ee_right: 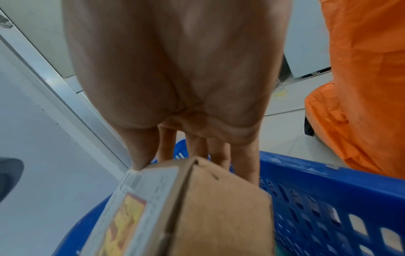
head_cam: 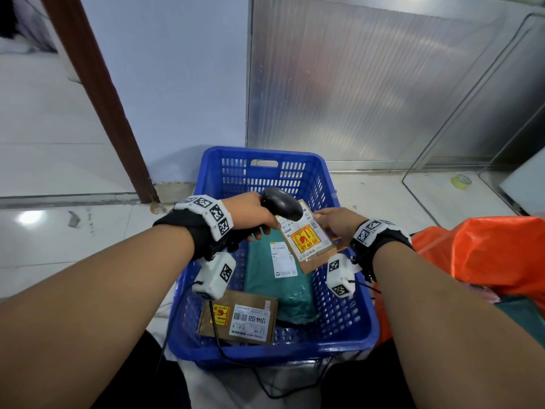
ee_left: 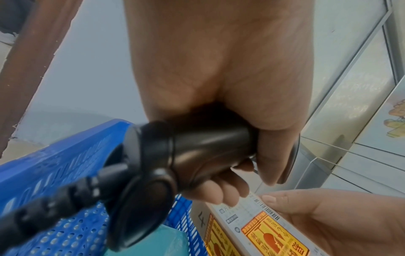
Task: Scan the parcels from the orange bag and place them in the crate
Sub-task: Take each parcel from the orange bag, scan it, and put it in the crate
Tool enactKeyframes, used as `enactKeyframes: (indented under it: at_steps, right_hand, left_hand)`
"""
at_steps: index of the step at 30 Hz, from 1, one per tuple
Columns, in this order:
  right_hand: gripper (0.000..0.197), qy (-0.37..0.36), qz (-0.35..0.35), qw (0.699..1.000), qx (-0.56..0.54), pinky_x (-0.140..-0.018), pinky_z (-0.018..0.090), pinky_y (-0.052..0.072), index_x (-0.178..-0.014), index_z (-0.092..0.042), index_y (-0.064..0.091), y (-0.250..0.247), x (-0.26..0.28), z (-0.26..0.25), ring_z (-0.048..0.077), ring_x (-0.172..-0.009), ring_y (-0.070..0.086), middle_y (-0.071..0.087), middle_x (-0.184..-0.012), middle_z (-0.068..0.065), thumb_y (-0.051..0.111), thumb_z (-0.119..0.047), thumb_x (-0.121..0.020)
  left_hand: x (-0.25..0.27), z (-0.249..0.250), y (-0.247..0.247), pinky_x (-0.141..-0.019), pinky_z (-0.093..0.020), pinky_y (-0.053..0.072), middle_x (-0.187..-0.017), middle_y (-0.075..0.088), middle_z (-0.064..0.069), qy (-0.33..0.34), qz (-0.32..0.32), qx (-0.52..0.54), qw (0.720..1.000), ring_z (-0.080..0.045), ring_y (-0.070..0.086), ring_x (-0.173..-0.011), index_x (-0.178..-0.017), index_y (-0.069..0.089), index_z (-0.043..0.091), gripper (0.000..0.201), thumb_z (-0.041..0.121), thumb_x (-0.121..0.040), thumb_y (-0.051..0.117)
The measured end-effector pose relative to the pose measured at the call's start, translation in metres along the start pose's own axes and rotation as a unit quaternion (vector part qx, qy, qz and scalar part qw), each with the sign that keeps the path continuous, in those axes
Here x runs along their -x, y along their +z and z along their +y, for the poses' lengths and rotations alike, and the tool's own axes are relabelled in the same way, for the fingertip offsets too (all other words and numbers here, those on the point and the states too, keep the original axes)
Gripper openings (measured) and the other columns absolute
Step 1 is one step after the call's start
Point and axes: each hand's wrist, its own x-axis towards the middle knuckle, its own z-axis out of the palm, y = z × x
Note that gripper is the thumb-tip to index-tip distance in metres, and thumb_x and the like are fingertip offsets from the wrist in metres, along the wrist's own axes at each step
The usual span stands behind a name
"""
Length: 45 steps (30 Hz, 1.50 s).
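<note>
Left hand (head_cam: 250, 215) curled round the grip of one black barcode scanner (head_cam: 281, 203), its head poised over the label of a small cardboard parcel (head_cam: 308, 240), the scanner's cable trailing down past the near rim. Right hand (head_cam: 336, 224) pinches that parcel by its far end, thumb on the labelled face and fingers beneath, holding it tilted above one blue plastic crate (head_cam: 365, 326) on the tiled floor. Two parcels already lie inside the crate: one teal mailer bag (head_cam: 283, 284) along the middle and one flat cardboard box (head_cam: 239, 318) at 6 o'clock. One orange bag (head_cam: 483, 255) sits just beside the crate at 3 o'clock.
</note>
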Motion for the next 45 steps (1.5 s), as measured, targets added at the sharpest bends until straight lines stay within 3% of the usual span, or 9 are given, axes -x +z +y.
enactKeyframes:
  at_steps: [10, 18, 23, 25, 28, 32, 37, 42, 45]
  right_hand:
    - [0.026, -0.044, 0.078, 0.996, -0.021, -0.086, 0.053, 0.058, -0.104, -0.009, 0.064, 0.003, 0.012, -0.014, 0.030, -0.089, 0.067, 0.069, -0.099, 0.012, 0.049, -0.030, -0.101]
    - [0.031, 0.005, 0.022, 0.966, 0.258, -0.081, 0.043, 0.059, -0.089, -0.009, 0.066, 0.021, 0.002, -0.003, 0.029, -0.081, 0.071, 0.071, -0.090, 0.010, 0.049, -0.034, -0.097]
    - [0.033, 0.071, -0.069, 0.995, 0.024, -0.088, 0.053, 0.056, -0.124, -0.013, 0.049, 0.035, 0.013, -0.026, 0.035, -0.097, 0.069, 0.063, -0.122, 0.020, 0.046, -0.037, -0.103]
    - [0.045, 0.049, -0.051, 0.995, 0.063, -0.093, 0.042, 0.055, -0.144, -0.006, 0.039, 0.032, 0.018, -0.038, 0.033, -0.113, 0.064, 0.056, -0.136, 0.019, 0.049, -0.025, -0.103]
    - [0.043, -0.002, -0.013, 0.997, 0.070, -0.093, 0.039, 0.055, -0.143, -0.002, 0.045, 0.025, 0.024, -0.051, 0.032, -0.123, 0.059, 0.054, -0.139, 0.017, 0.049, -0.014, -0.102]
    - [0.036, -0.030, 0.028, 0.999, 0.014, -0.086, 0.049, 0.059, -0.130, -0.001, 0.055, -0.002, 0.040, -0.050, 0.036, -0.105, 0.066, 0.061, -0.128, 0.022, 0.047, -0.005, -0.096]
    - [0.019, -0.014, 0.069, 0.997, -0.003, -0.084, 0.049, 0.057, -0.108, -0.003, 0.063, -0.074, 0.080, 0.005, 0.027, -0.081, 0.068, 0.069, -0.096, 0.013, 0.050, -0.011, -0.096]
    - [0.017, 0.065, 0.144, 0.987, 0.023, -0.071, 0.031, 0.057, -0.111, -0.013, 0.063, -0.164, 0.109, 0.113, 0.027, -0.096, 0.070, 0.069, -0.101, 0.009, 0.059, -0.013, -0.094]
    - [0.022, 0.123, 0.120, 0.984, 0.037, -0.078, 0.027, 0.055, -0.112, -0.008, 0.068, -0.196, 0.102, 0.183, 0.022, -0.095, 0.070, 0.071, -0.110, 0.010, 0.058, -0.009, -0.093]
  left_hand:
    - [-0.001, 0.001, 0.003, -0.060, -0.032, 0.058, -0.071, 0.068, -0.006, 0.001, -0.009, 0.005, 1.000, -0.018, 0.065, -0.060, -0.092, 0.067, 0.010, 0.011, 0.016, -0.089, 0.076]
    - [-0.004, -0.006, -0.003, -0.062, -0.034, 0.059, -0.076, 0.068, -0.010, -0.057, 0.063, 0.007, 0.996, -0.019, 0.064, -0.057, -0.099, 0.065, 0.003, 0.019, 0.017, -0.091, 0.074]
    - [-0.003, -0.007, -0.003, -0.059, -0.033, 0.056, -0.074, 0.068, -0.011, -0.068, 0.066, 0.012, 0.995, -0.021, 0.062, -0.056, -0.099, 0.065, 0.002, 0.018, 0.015, -0.090, 0.074]
    - [-0.001, -0.004, -0.002, -0.058, -0.034, 0.055, -0.075, 0.067, -0.013, -0.065, 0.066, 0.020, 0.995, -0.021, 0.061, -0.055, -0.098, 0.065, 0.003, 0.015, 0.013, -0.090, 0.073]
    - [0.003, 0.008, 0.002, -0.053, -0.031, 0.053, -0.072, 0.065, -0.012, -0.052, 0.078, 0.027, 0.995, -0.020, 0.059, -0.052, -0.090, 0.063, 0.007, 0.010, 0.011, -0.091, 0.072]
    - [0.008, 0.050, 0.026, -0.063, -0.037, 0.054, -0.073, 0.067, -0.013, -0.007, 0.091, 0.043, 0.995, -0.026, 0.061, -0.060, -0.092, 0.066, 0.001, 0.011, 0.011, -0.090, 0.072]
    - [-0.003, 0.122, 0.095, -0.058, -0.036, 0.052, -0.069, 0.064, -0.016, 0.038, 0.055, 0.042, 0.997, -0.027, 0.058, -0.056, -0.087, 0.065, -0.003, 0.016, 0.011, -0.088, 0.073]
    - [-0.027, 0.198, 0.194, -0.055, -0.030, 0.052, -0.077, 0.066, -0.011, 0.060, -0.019, 0.029, 0.998, -0.021, 0.059, -0.053, -0.099, 0.063, 0.004, 0.015, 0.013, -0.090, 0.072]
    - [-0.054, 0.224, 0.250, -0.049, -0.028, 0.052, -0.073, 0.063, -0.012, 0.071, -0.067, 0.047, 0.994, -0.019, 0.059, -0.047, -0.092, 0.064, 0.004, 0.011, 0.012, -0.089, 0.072]
